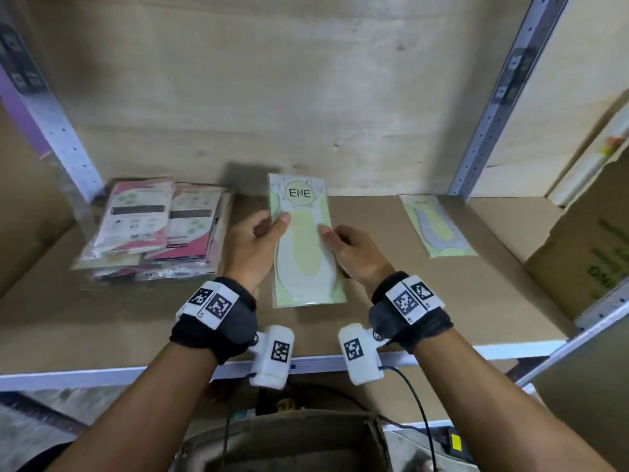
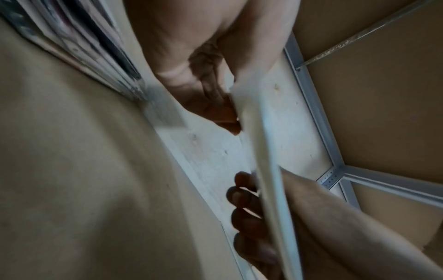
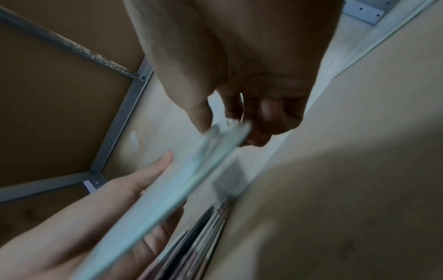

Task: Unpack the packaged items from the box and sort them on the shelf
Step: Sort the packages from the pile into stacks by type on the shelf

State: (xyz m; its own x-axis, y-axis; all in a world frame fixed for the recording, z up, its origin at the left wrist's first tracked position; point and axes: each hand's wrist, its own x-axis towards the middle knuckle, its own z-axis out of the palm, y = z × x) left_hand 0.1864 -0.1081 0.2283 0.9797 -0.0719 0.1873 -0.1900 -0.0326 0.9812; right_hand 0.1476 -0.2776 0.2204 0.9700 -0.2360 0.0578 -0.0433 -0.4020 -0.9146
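A flat green-and-white packet (image 1: pixel 304 247) marked "ENE" hangs just above the cardboard-lined shelf (image 1: pixel 391 294), held by both hands. My left hand (image 1: pixel 258 243) grips its left edge, thumb on top. My right hand (image 1: pixel 343 247) pinches its right edge. In the left wrist view the packet (image 2: pixel 261 151) shows edge-on, with my left hand (image 2: pixel 215 106) above it and the right hand's fingers (image 2: pixel 244 200) under it. In the right wrist view my right hand (image 3: pixel 239 121) pinches the packet (image 3: pixel 182 180). A second like packet (image 1: pixel 439 229) lies flat on the shelf to the right.
A pile of pink-and-white packets (image 1: pixel 153 229) lies at the shelf's left. A cardboard box (image 1: pixel 585 253) stands at the right. Grey perforated uprights (image 1: pixel 490 107) frame the bay. An open brown box (image 1: pixel 289 441) sits below the shelf edge, near cables.
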